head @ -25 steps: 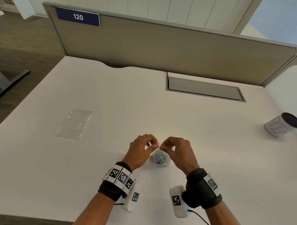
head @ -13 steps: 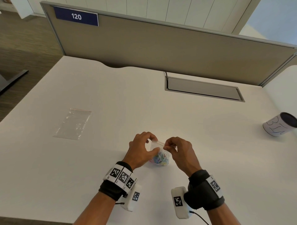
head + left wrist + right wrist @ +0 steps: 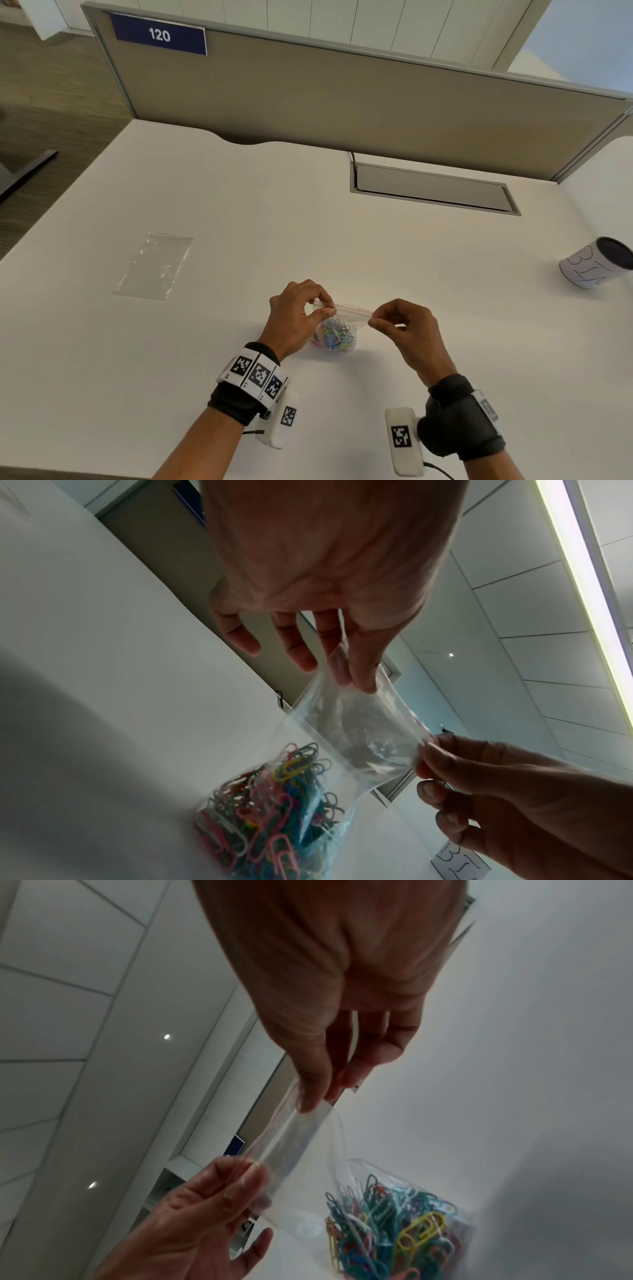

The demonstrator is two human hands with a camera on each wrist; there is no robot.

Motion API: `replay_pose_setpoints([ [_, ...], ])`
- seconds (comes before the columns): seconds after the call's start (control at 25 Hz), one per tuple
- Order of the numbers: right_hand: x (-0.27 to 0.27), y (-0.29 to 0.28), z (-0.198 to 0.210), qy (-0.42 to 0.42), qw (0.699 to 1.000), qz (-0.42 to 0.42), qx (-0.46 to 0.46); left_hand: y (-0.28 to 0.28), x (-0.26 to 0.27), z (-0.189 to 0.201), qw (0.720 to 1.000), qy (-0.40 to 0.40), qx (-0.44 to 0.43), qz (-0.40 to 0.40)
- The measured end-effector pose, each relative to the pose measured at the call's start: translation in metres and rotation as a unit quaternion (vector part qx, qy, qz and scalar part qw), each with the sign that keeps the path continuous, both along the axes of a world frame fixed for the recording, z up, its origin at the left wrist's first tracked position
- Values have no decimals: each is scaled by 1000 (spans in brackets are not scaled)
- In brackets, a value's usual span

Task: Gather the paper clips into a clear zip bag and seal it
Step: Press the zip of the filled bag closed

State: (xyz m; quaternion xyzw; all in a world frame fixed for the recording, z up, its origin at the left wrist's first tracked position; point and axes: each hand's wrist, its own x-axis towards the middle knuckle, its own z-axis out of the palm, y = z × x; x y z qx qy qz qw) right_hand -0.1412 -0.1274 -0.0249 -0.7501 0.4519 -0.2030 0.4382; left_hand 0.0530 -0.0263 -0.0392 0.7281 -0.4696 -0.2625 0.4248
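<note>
A wide white desk (image 3: 239,212) is filling most of the head view, and a grey partition panel (image 3: 342,102) is standing along its far edge, carrying a blue sign (image 3: 160,34) with the number 120. A grey cable hatch (image 3: 431,188) is sitting in the desk near the panel. At the far right a white cup (image 3: 596,263) with handwriting is lying on its side, well apart from the hands. On the left, an empty clear bag (image 3: 154,267) is lying flat on the desk.

Near the front edge, the zip bag (image 3: 342,322) is resting with its bottom on the desk while its top strip is being held up and stretched between both hands. The left hand (image 3: 294,318) is pinching the left end of the strip between thumb and forefinger; the right hand (image 3: 404,325) is pinching the right end in the same way.

The wrist views are showing what the head view is not: the other fingers (image 3: 240,634) of the left hand are hanging loose and spread, and the paper clips (image 3: 390,1231), in many colours, are lying heaped in the bottom of the bag. The right wrist view is also showing the thin red line along the strip (image 3: 274,1137). Whether the strip is fully pressed closed, I cannot tell. Above, a ceiling light (image 3: 582,588) is glowing.
</note>
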Motion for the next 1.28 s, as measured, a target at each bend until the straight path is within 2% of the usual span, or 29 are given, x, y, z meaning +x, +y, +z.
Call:
replay_pose_setpoints([
  [0.16, 0, 1, -5, -31, 999, -1, 11, -1, 0, 2, 1000, 4, 2, -4],
  [0.36, 5, 1, -9, -16, 1000, 22, -14, 1, -1, -1, 1000, 27, 4, -9],
  [0.6, 6, 2, -6, -56, 998, 12, 3, -1, 2, -4, 999, 48, -11, -10],
  [0.92, 30, 3, -14, -41, 998, 34, -14, -1, 1, 3, 1000, 11, 12, -13],
  [1.12, 36, 7, -14, -29, 998, 43, -40, 3, 2, -4, 998, 55, -8, -4],
  [1.28, 28, 5, -14, -73, 997, 29, 19, 3, 3, 1, 997, 68, -34, -4],
])
